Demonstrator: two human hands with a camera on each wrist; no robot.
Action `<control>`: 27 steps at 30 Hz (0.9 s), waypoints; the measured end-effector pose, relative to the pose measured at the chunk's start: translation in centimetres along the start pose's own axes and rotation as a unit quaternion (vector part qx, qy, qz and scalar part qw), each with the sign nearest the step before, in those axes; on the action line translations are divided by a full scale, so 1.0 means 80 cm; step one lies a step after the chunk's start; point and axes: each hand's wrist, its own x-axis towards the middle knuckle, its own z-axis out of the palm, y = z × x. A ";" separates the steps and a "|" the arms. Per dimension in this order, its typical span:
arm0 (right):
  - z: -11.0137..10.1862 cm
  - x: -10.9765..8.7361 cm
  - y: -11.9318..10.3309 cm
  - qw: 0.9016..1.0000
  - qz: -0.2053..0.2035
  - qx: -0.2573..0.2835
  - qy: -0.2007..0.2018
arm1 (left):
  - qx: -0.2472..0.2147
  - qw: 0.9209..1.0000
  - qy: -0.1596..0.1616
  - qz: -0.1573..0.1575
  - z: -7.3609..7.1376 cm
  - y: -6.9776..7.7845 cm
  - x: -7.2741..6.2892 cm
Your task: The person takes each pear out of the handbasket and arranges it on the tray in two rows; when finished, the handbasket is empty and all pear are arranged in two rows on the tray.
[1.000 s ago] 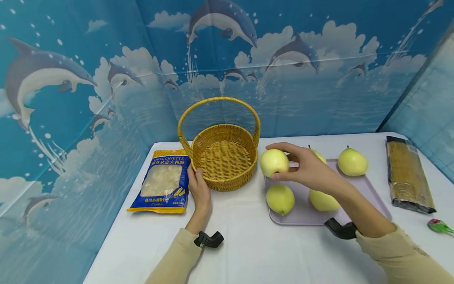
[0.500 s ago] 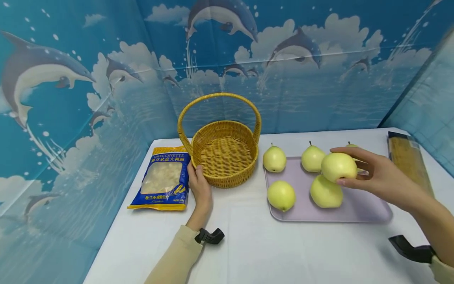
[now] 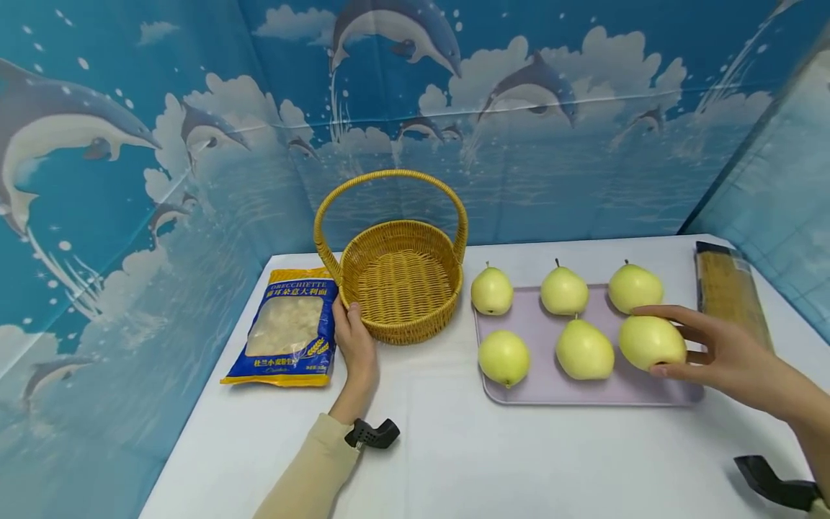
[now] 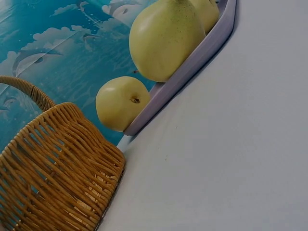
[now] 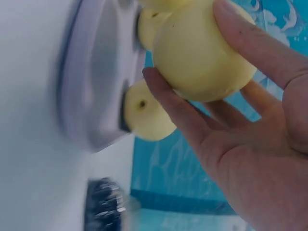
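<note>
Right grip (image 3: 720, 353): a pale yellow-green pear (image 3: 651, 342) is held between thumb and curled fingers (image 5: 180, 113), at the front right corner of the lilac tray (image 3: 551, 389); whether the held pear already rests on the tray cannot be told. Left grip (image 3: 355, 339): laid against the near left outside wall of the wicker basket (image 3: 395, 288), fingers gently bent along the weave, nothing enclosed.

Five other pears are seen on the tray. Back row: one at the left edge (image 3: 491, 290), one in the middle (image 3: 564, 290), one at the right (image 3: 635, 287). Front row: one at the left (image 3: 503, 357), one in the middle (image 3: 584, 349), just beside the held pear. Stems are pointed up on most.

The basket is set upright on the white desk (image 3: 493, 461), handle arched overhead, inside bare. It is placed just left of the tray, a small gap between. In the left wrist view, basket wall (image 4: 53, 173), tray edge (image 4: 192, 67) and two pears are shown close up.

A blue bag of pasta (image 3: 285, 335) is lain flat left of the basket, touching or almost touching the left grip. A long pack of spaghetti (image 3: 729, 292) is lain at the right desk edge, apart from the tray. Dolphin-print backdrop (image 3: 194, 108) is hung behind and on both sides.
</note>
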 end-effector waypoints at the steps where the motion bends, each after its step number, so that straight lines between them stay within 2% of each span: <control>1: 0.002 -0.001 0.004 1.000 -0.001 0.005 -0.004 | 0.005 1.000 0.001 0.002 -0.002 0.000 0.001; 5: 0.006 -0.003 0.016 1.000 -0.009 -0.001 -0.015 | 0.003 1.000 0.002 0.004 -0.008 0.001 0.003; 9: 0.007 -0.002 0.021 0.998 -0.042 -0.032 -0.032 | 0.002 1.000 0.002 0.006 -0.014 0.002 0.005; 12: 0.007 -0.001 0.020 0.996 -0.064 -0.024 -0.054 | 0.006 1.000 0.007 0.003 -0.018 0.004 0.006; 14: 0.006 -0.002 0.018 0.996 -0.064 -0.007 -0.064 | 0.008 1.000 0.007 -0.001 -0.019 0.003 0.006; 17: 0.006 -0.006 0.014 0.998 -0.038 0.000 -0.051 | 0.011 1.000 0.003 -0.004 -0.019 0.002 0.006; 20: 0.007 -0.009 0.009 0.999 0.011 -0.004 -0.033 | 0.012 1.000 0.002 -0.008 -0.016 0.000 0.006; 24: 0.010 -0.013 0.005 0.997 0.073 -0.019 -0.024 | 0.008 1.000 0.000 -0.015 -0.009 0.000 0.002; 27: 0.011 -0.018 0.003 0.995 0.094 -0.039 -0.006 | 0.002 1.000 -0.009 -0.016 -0.003 0.001 0.000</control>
